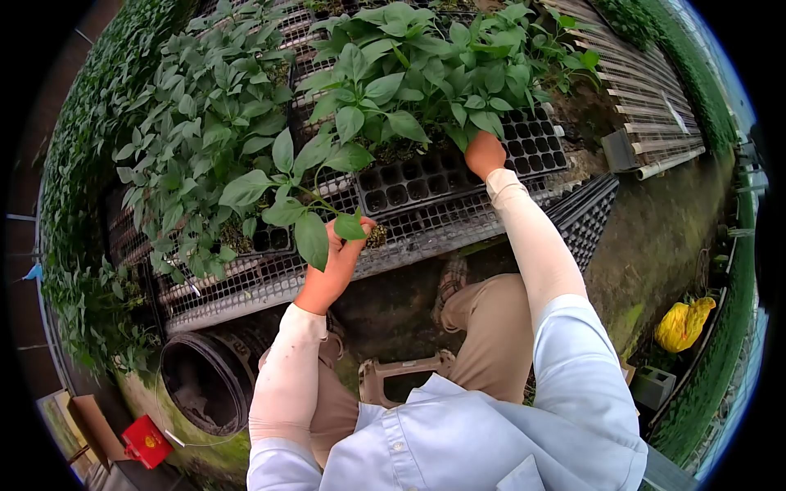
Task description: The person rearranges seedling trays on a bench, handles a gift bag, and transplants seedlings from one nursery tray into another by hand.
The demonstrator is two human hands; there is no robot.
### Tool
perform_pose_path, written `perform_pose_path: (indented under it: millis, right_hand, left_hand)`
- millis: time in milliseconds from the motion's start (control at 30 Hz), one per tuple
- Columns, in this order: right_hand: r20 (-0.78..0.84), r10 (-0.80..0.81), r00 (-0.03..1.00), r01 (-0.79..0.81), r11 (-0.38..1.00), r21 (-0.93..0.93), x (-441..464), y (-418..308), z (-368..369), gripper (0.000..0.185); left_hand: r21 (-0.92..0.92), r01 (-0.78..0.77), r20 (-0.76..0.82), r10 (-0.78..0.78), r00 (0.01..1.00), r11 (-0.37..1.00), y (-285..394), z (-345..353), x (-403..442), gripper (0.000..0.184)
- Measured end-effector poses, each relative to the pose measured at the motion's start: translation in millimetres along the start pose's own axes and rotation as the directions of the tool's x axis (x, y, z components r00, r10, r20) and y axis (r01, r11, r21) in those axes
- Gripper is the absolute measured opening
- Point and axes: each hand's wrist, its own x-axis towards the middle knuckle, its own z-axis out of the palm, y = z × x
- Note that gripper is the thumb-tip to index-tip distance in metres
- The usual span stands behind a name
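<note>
Held in my left hand (334, 260) is a leafy seedling (296, 195), its root plug (377, 236) showing just right of my fingers. The fingers are closed round the base of its stem, over the front edge of the bench. My right hand (485, 154) reaches to the black seedling tray (424, 186), among the lower leaves of the green seedlings (442, 74) standing in it. Its fingers are bent and partly hidden by leaves, so what they grip cannot be made out. Several cells along the tray's front and right side hold no plants.
More seedlings (209, 123) crowd the mesh bench (246, 286) at left. A black bucket (205, 383) stands lower left, near a red packet (147, 442). Stacked black trays (583, 217) lean at right. A stool (401, 372) is between my legs; a yellow bag (684, 324) lies far right.
</note>
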Motion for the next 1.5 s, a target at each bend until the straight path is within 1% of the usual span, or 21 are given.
perform_pose_path:
  millis: [33,100,167,233,333,367,433,567,633,767,833,900,1000,1067,1100,1200,1233,1300,1333,1367,1500]
  right_hand:
    - [-0.009,0.001,1.000,-0.001,1.000,0.000,-9.7,-4.1,-5.9,0.021]
    - [0.111,-0.061,0.992,0.028,0.959,0.281,-30.4,-8.9,-12.7,0.024]
    - [0.353,-0.303,0.885,0.044,0.809,0.586,-70.6,-37.6,-41.6,0.028]
    - [0.269,-0.522,0.809,0.126,0.601,0.789,-102.7,-61.0,-50.1,0.034]
    - [0.264,-0.571,0.777,0.218,0.639,0.738,-124.5,-85.2,-79.5,0.033]
    - [0.251,-0.510,0.823,0.176,0.649,0.740,-130.3,-83.2,-76.1,0.032]
    - [0.136,-0.447,0.884,0.238,0.682,0.692,-130.2,-76.5,-71.7,0.028]
    - [0.039,-0.462,0.886,0.348,0.719,0.602,-125.8,-58.1,-80.0,0.022]
    - [0.016,-0.469,0.883,0.385,0.743,0.547,-121.0,-44.4,-83.2,0.018]
    - [-0.058,-0.239,0.969,0.237,0.848,0.473,-84.3,-4.5,-88.8,0.017]
    - [-0.257,-0.220,0.941,0.312,0.858,0.408,-55.4,23.0,-69.0,0.014]
    - [-0.176,-0.101,0.979,0.160,0.918,0.362,-33.2,34.7,-64.7,0.017]
    - [-0.191,-0.070,0.979,0.130,0.938,0.322,-9.0,43.7,-41.1,0.016]
    - [-0.296,-0.130,0.946,0.181,0.972,0.152,0.4,44.1,-23.9,0.021]
    - [-0.288,-0.141,0.947,0.192,0.968,0.159,5.8,50.1,-8.1,0.021]
    - [-0.326,-0.105,0.939,0.069,0.990,-0.120,18.1,66.6,32.6,0.038]
    - [-0.312,-0.064,0.948,0.019,0.989,-0.146,23.9,78.1,51.0,0.033]
    - [-0.286,-0.027,0.958,0.022,1.000,-0.022,20.5,64.5,37.1,0.034]
    - [-0.281,-0.073,0.957,0.058,0.996,-0.060,19.4,61.9,33.0,0.033]
    - [-0.269,-0.003,0.963,-0.002,1.000,-0.016,15.6,52.1,24.1,0.033]
    - [-0.178,0.014,0.984,-0.014,1.000,0.003,8.3,49.1,23.8,0.029]
  left_hand:
    - [0.000,-0.009,0.002,0.009,1.000,1.000,-0.6,2.6,3.0,0.019]
    - [0.103,-0.011,-0.067,0.018,0.998,0.995,-7.1,11.0,8.1,0.020]
    - [0.184,-0.026,-0.040,0.034,0.999,0.983,-7.6,17.4,16.7,0.021]
    - [0.221,0.033,-0.056,-0.021,0.998,0.975,3.2,27.8,21.1,0.022]
    - [0.158,-0.040,-0.060,0.050,0.997,0.987,-2.7,50.3,28.8,0.025]
    - [0.110,-0.063,-0.080,0.072,0.994,0.992,-1.3,58.0,30.7,0.025]
    - [0.032,-0.049,-0.047,0.050,0.998,0.998,0.4,68.9,34.1,0.022]
    - [0.185,-0.072,0.061,0.062,0.996,0.980,13.6,78.5,37.4,0.024]
    - [0.249,-0.155,0.080,0.139,0.987,0.956,19.2,78.3,38.0,0.028]
    - [0.209,-0.094,0.062,0.083,0.995,0.973,19.7,60.5,36.0,0.032]
    - [0.284,-0.176,0.103,0.152,0.983,0.943,4.6,44.3,35.7,0.034]
    - [0.316,-0.170,0.082,0.151,0.985,0.933,5.3,32.3,31.9,0.032]
    - [0.406,-0.146,0.096,0.117,0.989,0.902,1.4,17.5,27.5,0.025]
    - [0.419,-0.146,0.096,0.117,0.989,0.896,-2.0,10.4,25.0,0.024]
    - [0.430,-0.157,0.108,0.122,0.987,0.889,-3.2,6.1,23.8,0.023]
    - [0.454,-0.144,0.107,0.107,0.989,0.879,-2.3,-5.2,18.3,0.021]
    - [0.457,-0.127,0.086,0.098,0.991,0.880,-2.7,-9.3,16.5,0.021]
    - [0.439,-0.133,0.069,0.115,0.991,0.888,-5.4,-18.9,12.5,0.020]
    - [0.439,-0.119,0.053,0.106,0.993,0.890,-7.5,-24.4,10.8,0.020]
    - [0.464,-0.124,0.045,0.117,0.992,0.877,-9.8,-29.0,9.6,0.020]
    - [0.502,-0.122,0.022,0.129,0.991,0.856,-13.8,-41.5,6.1,0.019]
